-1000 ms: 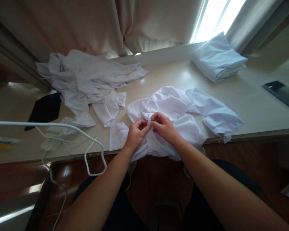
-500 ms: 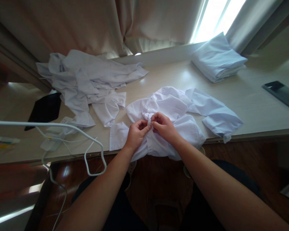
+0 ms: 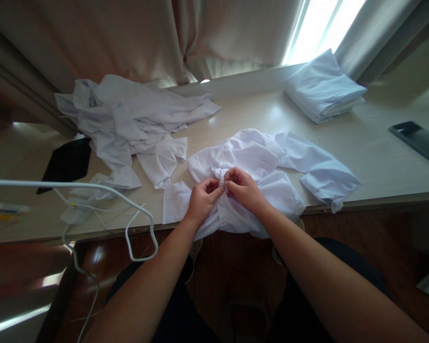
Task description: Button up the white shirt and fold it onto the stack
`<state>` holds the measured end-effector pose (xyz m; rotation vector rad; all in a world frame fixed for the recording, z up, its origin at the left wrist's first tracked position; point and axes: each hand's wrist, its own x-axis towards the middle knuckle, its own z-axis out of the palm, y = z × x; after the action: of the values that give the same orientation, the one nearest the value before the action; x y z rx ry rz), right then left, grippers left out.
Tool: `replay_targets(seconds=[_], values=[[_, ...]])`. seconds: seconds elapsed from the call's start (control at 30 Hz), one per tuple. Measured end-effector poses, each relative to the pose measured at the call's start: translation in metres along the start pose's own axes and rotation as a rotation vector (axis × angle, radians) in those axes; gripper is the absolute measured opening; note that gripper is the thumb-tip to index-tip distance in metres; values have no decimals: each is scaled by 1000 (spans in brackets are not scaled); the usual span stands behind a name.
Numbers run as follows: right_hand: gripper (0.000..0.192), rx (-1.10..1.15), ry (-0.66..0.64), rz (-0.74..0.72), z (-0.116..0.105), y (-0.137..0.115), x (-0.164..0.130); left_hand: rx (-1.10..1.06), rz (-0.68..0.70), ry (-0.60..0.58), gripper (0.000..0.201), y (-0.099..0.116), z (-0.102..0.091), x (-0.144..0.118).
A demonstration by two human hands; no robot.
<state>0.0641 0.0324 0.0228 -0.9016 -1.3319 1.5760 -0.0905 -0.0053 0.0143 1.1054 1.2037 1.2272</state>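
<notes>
A white long-sleeved shirt (image 3: pixel 253 147) lies rumpled at the table's front edge, its lower part hanging over. My left hand (image 3: pixel 204 197) pinches the front strip of the shirt between thumb and fingers. Close beside it, my right hand (image 3: pixel 242 186) pinches the same strip, the fingertips of both hands almost meeting. Small buttons show on the strip just above my hands. Whether a button sits between my fingertips is hidden. One sleeve (image 3: pixel 318 162) stretches out to the right, and a cuff lies to the left of my left hand.
More crumpled white shirts (image 3: pixel 128 114) lie at the back left, and a folded white stack (image 3: pixel 325 90) at the back right. A phone (image 3: pixel 418 141) rests far right. On the left are a black flat item (image 3: pixel 66 162), a power strip (image 3: pixel 80 209) and a white cable (image 3: pixel 93 184) crossing the view.
</notes>
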Motion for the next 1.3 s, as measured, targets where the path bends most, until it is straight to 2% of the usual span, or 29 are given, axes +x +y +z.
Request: replay_targets(seconds=[0.97,1.3], values=[[10,-29,-3,2,4,-2,2,3,-15,40,30,4,-1,-2],[9,-40,-20,-28,4,-3,2,53,32,32,29,4,-3,-3]])
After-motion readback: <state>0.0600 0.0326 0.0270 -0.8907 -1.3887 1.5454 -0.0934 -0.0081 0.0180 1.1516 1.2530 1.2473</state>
